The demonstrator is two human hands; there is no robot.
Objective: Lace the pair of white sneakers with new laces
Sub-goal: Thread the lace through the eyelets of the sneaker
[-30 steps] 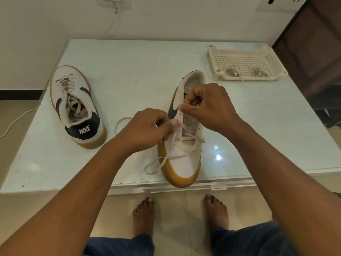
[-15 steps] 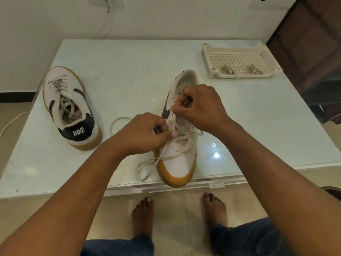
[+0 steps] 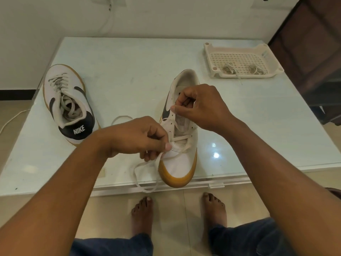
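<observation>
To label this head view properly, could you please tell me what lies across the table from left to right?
NIKE-heeled sneaker → left hand pinching the lace → sneaker being laced → white tray. The right hand overlaps that sneaker, so I leave it out.

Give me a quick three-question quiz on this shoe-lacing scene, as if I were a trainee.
1. True or false: the left hand and right hand are both at the near sneaker, working its lace.
2. What lies in the white tray? A) a sneaker B) bundled laces C) scissors
3. Fill in: the other sneaker, at the left, points its ____ toward the person.

Key: 1 true; 2 B; 3 heel.
</observation>
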